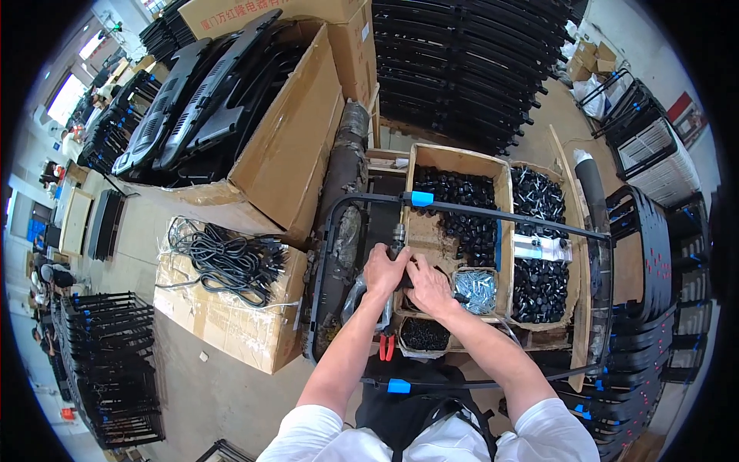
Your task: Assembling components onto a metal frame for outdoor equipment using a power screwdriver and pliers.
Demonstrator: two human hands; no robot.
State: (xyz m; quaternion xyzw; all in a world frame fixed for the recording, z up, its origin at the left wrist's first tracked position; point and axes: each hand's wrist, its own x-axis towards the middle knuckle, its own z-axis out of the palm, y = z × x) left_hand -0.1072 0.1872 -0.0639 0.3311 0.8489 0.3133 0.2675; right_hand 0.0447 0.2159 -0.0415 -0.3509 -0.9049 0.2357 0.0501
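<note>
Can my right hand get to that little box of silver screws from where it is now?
Probably yes. The right hand sits just left of the small box of silver screws, which lies open on top, and nothing visibly stands between them.

I see a black metal tube frame (493, 212) with blue tape bands, brown cardboard boxes (289, 146), and silver screws (476, 289).

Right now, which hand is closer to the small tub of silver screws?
Right. The right hand is just left of the tub of silver screws, nearly touching; the left hand lies farther left.
</note>
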